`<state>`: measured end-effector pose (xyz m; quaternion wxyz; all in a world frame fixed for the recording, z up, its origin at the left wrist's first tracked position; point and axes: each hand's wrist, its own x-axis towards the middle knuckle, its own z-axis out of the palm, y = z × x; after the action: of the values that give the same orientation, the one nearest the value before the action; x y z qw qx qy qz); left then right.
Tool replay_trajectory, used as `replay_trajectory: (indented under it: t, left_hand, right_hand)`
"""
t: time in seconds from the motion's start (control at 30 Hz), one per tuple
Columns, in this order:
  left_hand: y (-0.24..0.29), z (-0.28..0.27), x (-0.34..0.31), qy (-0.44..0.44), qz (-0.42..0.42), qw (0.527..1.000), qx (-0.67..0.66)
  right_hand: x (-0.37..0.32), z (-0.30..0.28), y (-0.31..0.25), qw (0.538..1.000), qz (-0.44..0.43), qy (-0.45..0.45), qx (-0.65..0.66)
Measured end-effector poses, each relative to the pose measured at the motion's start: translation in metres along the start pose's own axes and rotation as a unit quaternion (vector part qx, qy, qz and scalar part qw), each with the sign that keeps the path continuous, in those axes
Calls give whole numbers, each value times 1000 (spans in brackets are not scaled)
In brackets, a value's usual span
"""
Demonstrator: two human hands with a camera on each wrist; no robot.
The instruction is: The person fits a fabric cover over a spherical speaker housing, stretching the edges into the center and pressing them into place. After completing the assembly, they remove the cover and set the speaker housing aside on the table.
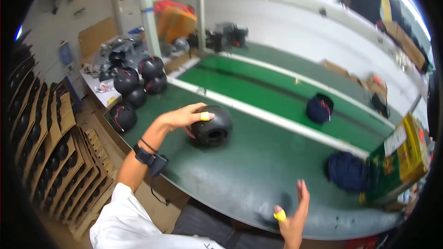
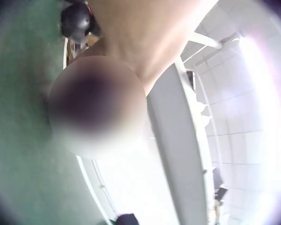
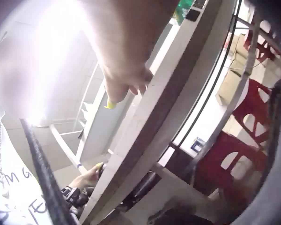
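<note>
A round matte-black helmet [image 1: 213, 127] with a dark opening in its near side is on the green tabletop [image 1: 249, 170]. My left hand [image 1: 184, 116] grips it from its left side. The thumb, wrapped in yellow tape, lies across the upper shell, and other fingers reach round the back and lower left. My right hand [image 1: 295, 216] is over the table's near edge, apart from the helmet, its fingers extended and its thumb spread. That thumb also wears yellow tape. A blurred round patch covers much of the left wrist view.
Several black helmets [image 1: 127, 81] are piled at the left end. Behind a white rail [image 1: 258, 113] runs a green conveyor belt [image 1: 249, 80] carrying a dark navy item [image 1: 320, 108]. A navy cloth bundle [image 1: 348, 171] sits beside a yellow-green box [image 1: 401, 157]. Cardboard racks [image 1: 60, 157] stand left.
</note>
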<state>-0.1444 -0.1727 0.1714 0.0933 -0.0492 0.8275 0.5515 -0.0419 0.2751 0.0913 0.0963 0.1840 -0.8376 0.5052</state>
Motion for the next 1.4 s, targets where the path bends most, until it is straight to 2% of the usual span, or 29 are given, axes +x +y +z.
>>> replay_trajectory:
  t: [0.03, 0.1, 0.13, 0.17, 0.23, 0.27, 0.3, 0.33, 0.37, 0.4, 0.5, 0.57, 0.63, 0.7, 0.77, 0.83, 0.9, 0.93, 0.97, 1.03, 1.07, 1.1, 1.2, 1.23, 1.27, 1.3, 1.33, 1.37, 1.4]
  left_hand:
    - [12, 17, -2, -109, -25, 994, 3]
    - [42, 65, -2, -289, -94, 949, 86]
    - [54, 91, 2, -339, -81, 926, 147]
    - [61, 114, 6, -334, -83, 927, 153]
    - [65, 145, 17, -231, 4, 954, 191]
    - [58, 157, 17, -243, 9, 952, 189]
    - [47, 169, 13, -145, 126, 960, 206]
    - [37, 181, 7, -44, 242, 945, 216]
    - [37, 194, -19, -3, 279, 941, 192]
    - [39, 201, -36, -14, 284, 943, 173]
    - [24, 234, -55, 24, 302, 944, 129]
    - [17, 244, -60, 37, 313, 942, 114]
    - [16, 248, -62, 68, 326, 938, 102]
    - [17, 253, -67, 78, 317, 940, 97]
    - [21, 258, -72, 88, 314, 940, 100]
    - [23, 261, -75, 113, 301, 941, 105]
    - [22, 262, -75, 107, 292, 946, 92]
    - [22, 260, -75, 110, 295, 945, 90]
    - [22, 259, -75, 103, 292, 945, 103]
    - [20, 259, -78, 93, 283, 948, 113]
    - [20, 258, -78, 91, 282, 948, 119]
    - [20, 257, -79, 90, 283, 947, 125]
    - [33, 254, -93, 120, 315, 930, 147]
    - [41, 252, -101, 138, 340, 920, 137]
    - [50, 249, -109, 151, 371, 905, 144]
    - [59, 248, -116, 151, 368, 906, 144]
    - [67, 249, -123, 57, 381, 921, 51]
    - [73, 252, -127, -36, 386, 921, -43]
    - [80, 262, -127, -47, 396, 916, -46]
  right_hand:
    - [12, 2, -14, 999, -19, -33, 4]
    - [31, 23, -32, 988, -87, -38, 120]
    - [37, 31, -39, 989, -81, -65, 102]
    - [41, 38, -40, 989, -88, -85, 85]
    - [37, 43, -27, 994, -96, -31, -47]
    - [33, 41, -24, 998, -58, 30, -5]
    - [24, 37, -26, 998, 18, 66, -8]
    - [16, 36, -24, 995, 52, 83, -15]
    - [10, 35, -22, 990, 88, 105, -22]
    - [5, 29, -25, 987, 98, 82, -95]
    - [-2, 18, -31, 990, 112, 20, -82]
    - [6, -1, -21, 990, 106, 30, -83]
    - [20, -38, 4, 976, -15, 117, -184]
    - [52, -80, 17, 960, 32, 164, -223]
    - [76, -114, 56, 871, 19, 237, -429]
    - [83, -140, 96, 827, 95, 162, -530]
    - [85, -162, 120, 820, 100, 80, -557]
    - [87, -177, 129, 810, 65, 56, -579]
    - [91, -186, 121, 846, 40, 80, -525]
    - [92, -196, 100, 874, -2, 193, -445]
    - [92, -197, 80, 876, 16, 217, -430]
    - [96, -210, 80, 887, 104, 185, -409]
    - [87, -213, 64, 891, 124, 191, -393]
    - [80, -205, 53, 949, 84, 217, -211]
    - [71, -195, 42, 971, 42, 232, -21]
    - [60, -183, 29, 964, 88, 250, -7]
    - [47, -170, 14, 955, 135, 264, 9]
    - [31, -155, -1, 954, 158, 217, 135]
    - [15, -139, -8, 961, 130, 166, 180]
